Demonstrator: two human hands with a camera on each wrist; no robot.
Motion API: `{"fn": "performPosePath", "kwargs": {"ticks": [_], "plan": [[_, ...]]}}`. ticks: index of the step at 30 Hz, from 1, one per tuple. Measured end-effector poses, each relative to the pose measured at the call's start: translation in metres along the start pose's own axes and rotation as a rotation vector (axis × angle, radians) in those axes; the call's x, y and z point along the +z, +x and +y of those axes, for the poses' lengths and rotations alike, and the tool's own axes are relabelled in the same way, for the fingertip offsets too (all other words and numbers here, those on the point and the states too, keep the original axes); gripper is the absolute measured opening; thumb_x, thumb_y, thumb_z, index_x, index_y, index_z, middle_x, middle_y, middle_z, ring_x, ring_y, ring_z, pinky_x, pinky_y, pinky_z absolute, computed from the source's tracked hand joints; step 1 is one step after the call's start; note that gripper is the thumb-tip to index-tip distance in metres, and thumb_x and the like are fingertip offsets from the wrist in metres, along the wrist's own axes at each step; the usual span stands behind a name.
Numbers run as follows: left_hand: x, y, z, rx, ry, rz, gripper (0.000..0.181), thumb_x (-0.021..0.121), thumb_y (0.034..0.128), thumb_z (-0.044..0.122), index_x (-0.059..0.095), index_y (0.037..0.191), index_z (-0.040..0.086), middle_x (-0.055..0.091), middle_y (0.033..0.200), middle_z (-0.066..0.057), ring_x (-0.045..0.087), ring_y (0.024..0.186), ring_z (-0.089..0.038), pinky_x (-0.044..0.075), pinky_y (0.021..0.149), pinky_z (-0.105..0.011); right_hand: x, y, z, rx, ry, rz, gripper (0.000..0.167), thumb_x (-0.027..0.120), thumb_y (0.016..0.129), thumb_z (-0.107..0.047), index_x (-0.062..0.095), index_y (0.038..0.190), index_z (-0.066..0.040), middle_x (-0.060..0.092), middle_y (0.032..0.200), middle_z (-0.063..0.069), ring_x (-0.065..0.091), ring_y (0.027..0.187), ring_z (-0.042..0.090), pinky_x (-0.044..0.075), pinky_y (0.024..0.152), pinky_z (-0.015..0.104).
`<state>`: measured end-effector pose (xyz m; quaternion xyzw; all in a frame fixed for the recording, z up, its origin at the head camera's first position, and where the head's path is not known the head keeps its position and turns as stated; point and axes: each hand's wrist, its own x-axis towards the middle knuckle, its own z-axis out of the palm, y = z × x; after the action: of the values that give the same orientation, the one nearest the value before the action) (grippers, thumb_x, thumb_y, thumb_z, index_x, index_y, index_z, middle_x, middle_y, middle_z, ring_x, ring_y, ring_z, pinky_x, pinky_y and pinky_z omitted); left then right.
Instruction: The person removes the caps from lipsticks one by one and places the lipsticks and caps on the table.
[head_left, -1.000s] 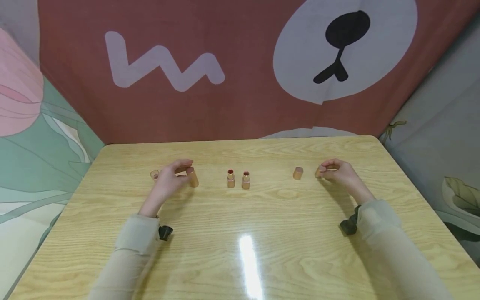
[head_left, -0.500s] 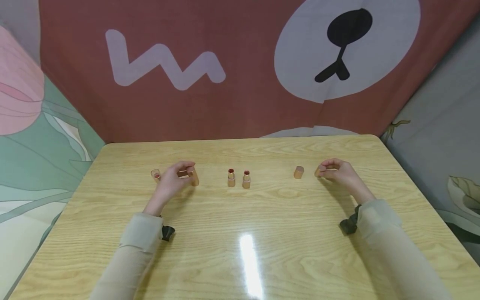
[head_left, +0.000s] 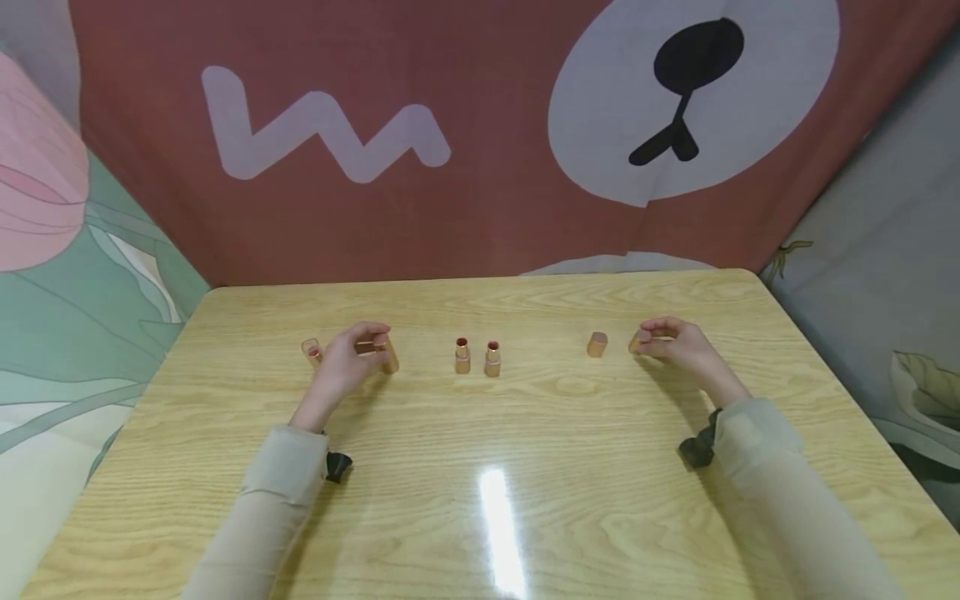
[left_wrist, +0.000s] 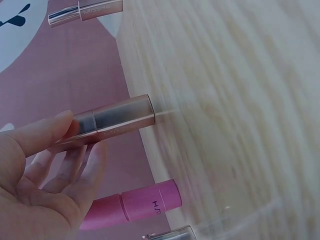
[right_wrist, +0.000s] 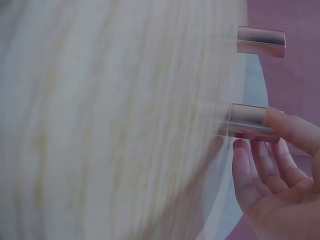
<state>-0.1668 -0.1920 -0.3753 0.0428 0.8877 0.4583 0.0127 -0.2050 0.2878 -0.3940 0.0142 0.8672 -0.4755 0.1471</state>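
In the head view my left hand [head_left: 342, 362] is at a closed rose-gold lipstick [head_left: 389, 358] standing on the table. The left wrist view shows the thumb and fingers pinching the upper half of this lipstick [left_wrist: 122, 117]. Two uncapped lipsticks [head_left: 462, 358] with red tips stand side by side near the middle. To their right is a rose-gold lipstick cap [head_left: 597, 344]. My right hand [head_left: 681, 348] pinches a second lipstick cap [right_wrist: 247, 120] between thumb and fingers, its end at or just above the table.
A clear-topped tube [head_left: 311, 350] stands left of my left hand. Near that hand, a pink tube [left_wrist: 145, 204] shows in the left wrist view; the hand hides it in the head view. The wooden table [head_left: 420, 500] meets a reddish cloth backdrop [head_left: 480, 225] at its far edge.
My left hand has shifted slightly to the right at the closed lipstick, and more of the clear-topped tube shows. The right hand stays in place with its cap.
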Motion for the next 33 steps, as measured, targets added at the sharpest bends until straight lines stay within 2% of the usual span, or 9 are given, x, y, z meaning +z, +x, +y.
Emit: {"fn": "performPosePath", "kwargs": {"ticks": [5, 9, 12, 15, 20, 23, 27, 30, 33], "plan": [[0.0, -0.001, -0.001, -0.021, -0.01, 0.011, 0.038, 0.061, 0.0893, -0.003, 0.054, 0.126, -0.005, 0.059, 0.116, -0.024, 0.06, 0.113, -0.04, 0.054, 0.085, -0.034, -0.001, -0.002, -0.001, -0.026, 0.021, 0.004, 0.056, 0.062, 0.093, -0.017, 0.038, 0.137, 0.008, 0.056, 0.119, 0.008, 0.052, 0.084, -0.014, 0.049, 0.077, 0.012], [0.0, -0.002, 0.001, -0.042, -0.032, 0.025, 0.039, 0.062, 0.0902, 0.0, 0.054, 0.128, -0.004, 0.059, 0.117, -0.023, 0.061, 0.112, -0.038, 0.05, 0.08, -0.023, -0.001, -0.005, -0.008, -0.022, -0.006, 0.024, 0.058, 0.062, 0.093, -0.022, 0.039, 0.139, 0.004, 0.054, 0.128, 0.016, 0.052, 0.09, -0.012, 0.047, 0.078, 0.009], [-0.001, -0.003, 0.003, -0.057, -0.054, 0.035, 0.04, 0.062, 0.0908, 0.004, 0.054, 0.129, -0.003, 0.059, 0.119, -0.022, 0.061, 0.111, -0.036, 0.048, 0.077, -0.016, -0.002, -0.007, -0.015, -0.033, -0.023, 0.054, 0.059, 0.062, 0.094, -0.024, 0.038, 0.14, 0.003, 0.045, 0.139, 0.023, 0.055, 0.107, 0.003, 0.044, 0.079, 0.006], [-0.001, -0.003, 0.006, -0.077, -0.071, 0.032, 0.041, 0.063, 0.0918, 0.008, 0.053, 0.131, 0.001, 0.059, 0.123, -0.02, 0.061, 0.113, -0.034, 0.051, 0.08, -0.018, 0.0, -0.009, -0.024, -0.058, -0.019, 0.102, 0.059, 0.061, 0.094, -0.024, 0.037, 0.141, 0.002, 0.045, 0.14, 0.021, 0.052, 0.116, 0.014, 0.043, 0.083, 0.007], [-0.001, -0.003, 0.013, -0.101, -0.09, 0.02, 0.045, 0.063, 0.0925, 0.018, 0.052, 0.134, 0.006, 0.057, 0.13, -0.017, 0.06, 0.117, -0.034, 0.053, 0.092, -0.036, 0.005, -0.013, -0.039, -0.081, 0.038, 0.162, 0.05, 0.063, 0.092, -0.033, 0.046, 0.133, -0.011, 0.053, 0.126, 0.001, 0.051, 0.099, -0.008, 0.043, 0.1, 0.027], [0.002, -0.003, 0.019, -0.1, -0.114, 0.014, 0.047, 0.064, 0.092, 0.021, 0.051, 0.135, 0.008, 0.056, 0.132, -0.015, 0.06, 0.117, -0.033, 0.052, 0.095, -0.041, 0.012, -0.015, -0.051, -0.109, 0.087, 0.162, 0.04, 0.063, 0.092, -0.031, 0.05, 0.127, -0.016, 0.056, 0.121, -0.004, 0.051, 0.096, -0.012, 0.046, 0.097, 0.022], [0.005, -0.002, 0.028, -0.105, -0.169, 0.011, 0.048, 0.066, 0.0908, 0.022, 0.052, 0.134, 0.01, 0.056, 0.133, -0.013, 0.061, 0.117, -0.03, 0.054, 0.093, -0.036, 0.024, -0.019, -0.068, -0.159, 0.109, 0.137, 0.037, 0.063, 0.093, -0.025, 0.052, 0.126, -0.012, 0.057, 0.114, -0.012, 0.053, 0.096, -0.011, 0.046, 0.082, 0.007], [0.008, -0.002, 0.035, -0.12, -0.209, 0.019, 0.049, 0.068, 0.0895, 0.023, 0.052, 0.134, 0.008, 0.057, 0.133, -0.013, 0.062, 0.115, -0.028, 0.054, 0.089, -0.028, 0.033, -0.021, -0.079, -0.177, 0.108, 0.108, 0.04, 0.063, 0.093, -0.024, 0.051, 0.128, -0.007, 0.056, 0.11, -0.016, 0.055, 0.095, -0.012, 0.045, 0.083, 0.01], [0.011, -0.002, 0.042, -0.135, -0.239, 0.031, 0.05, 0.069, 0.0883, 0.024, 0.053, 0.133, 0.009, 0.058, 0.132, -0.012, 0.065, 0.109, -0.022, 0.055, 0.085, -0.024, 0.043, -0.024, -0.091, -0.179, 0.107, 0.069, 0.043, 0.062, 0.093, -0.022, 0.05, 0.131, -0.004, 0.059, 0.116, -0.007, 0.056, 0.094, -0.012, 0.045, 0.083, 0.012]]}}
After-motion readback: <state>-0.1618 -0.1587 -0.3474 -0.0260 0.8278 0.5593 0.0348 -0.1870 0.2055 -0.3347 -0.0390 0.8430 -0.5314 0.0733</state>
